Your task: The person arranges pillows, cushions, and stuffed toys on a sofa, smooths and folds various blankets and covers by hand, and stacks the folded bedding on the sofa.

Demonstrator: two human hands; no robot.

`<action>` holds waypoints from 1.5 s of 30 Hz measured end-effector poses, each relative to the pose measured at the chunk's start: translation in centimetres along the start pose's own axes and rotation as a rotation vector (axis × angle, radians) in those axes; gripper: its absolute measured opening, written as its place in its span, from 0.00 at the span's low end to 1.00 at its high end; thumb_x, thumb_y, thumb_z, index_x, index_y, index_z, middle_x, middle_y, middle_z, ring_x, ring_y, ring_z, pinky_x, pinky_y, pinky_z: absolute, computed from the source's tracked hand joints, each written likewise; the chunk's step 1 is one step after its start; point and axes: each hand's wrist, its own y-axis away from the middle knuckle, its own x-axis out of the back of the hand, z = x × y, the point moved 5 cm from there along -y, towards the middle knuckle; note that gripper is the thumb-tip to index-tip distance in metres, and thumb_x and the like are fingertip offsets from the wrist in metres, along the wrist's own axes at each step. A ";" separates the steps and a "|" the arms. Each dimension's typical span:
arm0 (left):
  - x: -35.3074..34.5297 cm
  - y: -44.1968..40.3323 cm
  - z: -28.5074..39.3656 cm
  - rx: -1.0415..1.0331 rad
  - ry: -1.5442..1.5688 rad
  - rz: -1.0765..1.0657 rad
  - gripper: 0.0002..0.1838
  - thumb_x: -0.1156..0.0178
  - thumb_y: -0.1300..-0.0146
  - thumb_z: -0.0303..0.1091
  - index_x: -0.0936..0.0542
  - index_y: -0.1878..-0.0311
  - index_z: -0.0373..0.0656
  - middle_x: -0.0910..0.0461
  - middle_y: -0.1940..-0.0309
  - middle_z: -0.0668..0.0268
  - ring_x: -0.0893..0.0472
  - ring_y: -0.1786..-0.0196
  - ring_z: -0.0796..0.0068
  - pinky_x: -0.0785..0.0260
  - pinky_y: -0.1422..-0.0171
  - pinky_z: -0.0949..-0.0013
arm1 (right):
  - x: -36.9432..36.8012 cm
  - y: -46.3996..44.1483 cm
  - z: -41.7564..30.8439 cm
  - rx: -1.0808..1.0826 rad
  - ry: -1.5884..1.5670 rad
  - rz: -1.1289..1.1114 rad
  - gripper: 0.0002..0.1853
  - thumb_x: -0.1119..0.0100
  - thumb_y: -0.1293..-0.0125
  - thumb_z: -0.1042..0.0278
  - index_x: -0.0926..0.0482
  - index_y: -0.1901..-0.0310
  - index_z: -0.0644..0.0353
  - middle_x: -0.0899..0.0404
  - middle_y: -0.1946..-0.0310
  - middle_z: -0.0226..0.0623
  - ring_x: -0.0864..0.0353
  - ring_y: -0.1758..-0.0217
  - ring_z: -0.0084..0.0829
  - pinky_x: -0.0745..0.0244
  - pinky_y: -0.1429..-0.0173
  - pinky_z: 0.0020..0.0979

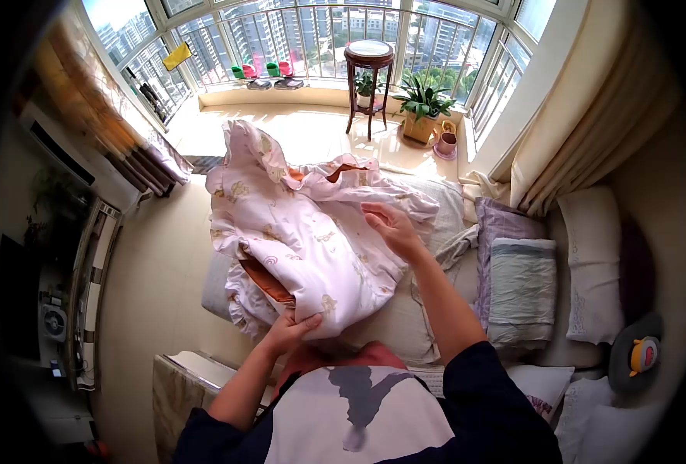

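- I have one big pink printed cover [312,243], heaped in front of me over the bed [397,329], its far end standing up in loose folds.
- My left fingers [310,323] are closed on its near edge, thumb on top, just beside an opening where rust-brown cloth [265,280] shows.
- My right fingers [377,220] are spread and hold nothing; they are over the right part of the cover, and I can't tell whether they brush it.
- I'd judge it soft and limp, light at any one corner but awkward in bulk. The faint sheen suggests it may slide a little. Nothing about it looks fragile.
- The best hold, to my mind, is the doubled edge beside the opening, with a good pinch of both layers; a grab mid-panel would just bunch it.
- Counting around me: one lilac pillow [505,220] with one folded grey-green cloth [522,286] lying against it, and one long pale cushion [590,263] to their right.
- By the window: one round-topped stand [369,49] and two leafy plants [424,97], the smaller on the stand's lower shelf. Two curtains [614,85], one each side.
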 end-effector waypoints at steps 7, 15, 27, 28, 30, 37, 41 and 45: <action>4.0 3.0 11.5 -0.452 0.376 0.269 0.25 0.46 0.37 0.41 0.35 0.42 0.37 0.28 0.48 0.58 0.27 0.46 0.65 0.33 0.43 0.63 | 6.6 10.9 19.7 -0.581 -0.201 0.414 0.10 0.52 0.37 0.73 0.25 0.56 0.63 0.22 0.66 0.32 0.24 0.66 0.22 0.29 0.65 0.22; 3.4 9.5 25.3 -0.895 0.468 -0.073 0.30 0.62 0.32 0.54 0.38 0.39 0.38 0.33 0.42 0.55 0.33 0.40 0.59 0.42 0.35 0.56 | 3.2 18.2 30.5 -0.868 -0.398 0.562 0.24 0.44 0.48 0.79 0.33 0.46 0.66 0.25 0.66 0.35 0.25 0.69 0.27 0.31 0.72 0.24; 17.6 19.3 25.4 -0.818 0.232 0.932 0.30 0.57 0.34 0.53 0.39 0.37 0.41 0.34 0.40 0.62 0.34 0.38 0.66 0.44 0.33 0.63 | -3.2 2.4 23.9 -0.552 -0.462 0.396 0.13 0.45 0.44 0.68 0.27 0.57 0.62 0.23 0.67 0.35 0.22 0.69 0.31 0.27 0.68 0.31; 18.6 18.5 23.5 -0.745 0.239 0.947 0.30 0.57 0.34 0.53 0.39 0.36 0.42 0.34 0.39 0.63 0.34 0.38 0.67 0.44 0.33 0.63 | -2.2 1.5 22.5 -0.501 -0.448 0.423 0.12 0.45 0.43 0.67 0.26 0.58 0.61 0.23 0.68 0.35 0.22 0.69 0.31 0.27 0.68 0.31; 21.0 17.1 19.8 -0.665 0.240 0.893 0.31 0.55 0.35 0.54 0.38 0.36 0.43 0.34 0.39 0.64 0.35 0.38 0.67 0.44 0.33 0.63 | 1.7 0.4 20.3 -0.403 -0.424 0.501 0.11 0.46 0.42 0.66 0.24 0.60 0.61 0.23 0.68 0.34 0.22 0.70 0.31 0.26 0.67 0.32; 24.6 18.1 18.1 -0.555 0.378 0.740 0.34 0.44 0.42 0.53 0.37 0.38 0.43 0.33 0.41 0.62 0.32 0.40 0.64 0.40 0.36 0.61 | 21.3 2.2 9.9 -0.136 -0.701 0.714 0.10 0.49 0.38 0.64 0.26 0.61 0.61 0.22 0.66 0.34 0.22 0.61 0.30 0.26 0.55 0.32; 29.1 18.3 22.0 -0.620 0.127 0.795 0.31 0.44 0.42 0.48 0.34 0.41 0.38 0.30 0.45 0.61 0.29 0.44 0.67 0.37 0.39 0.65 | 20.2 0.9 -5.1 0.286 -0.845 0.303 0.21 0.62 0.29 0.55 0.32 0.47 0.65 0.27 0.50 0.43 0.29 0.46 0.34 0.33 0.42 0.34; 28.6 13.9 23.0 -0.470 0.105 0.778 0.25 0.44 0.40 0.41 0.31 0.44 0.36 0.27 0.49 0.60 0.27 0.47 0.67 0.36 0.41 0.67 | 16.2 1.0 4.3 -0.113 -0.250 0.413 0.26 0.50 0.33 0.59 0.41 0.37 0.59 0.37 0.40 0.37 0.34 0.42 0.30 0.39 0.40 0.27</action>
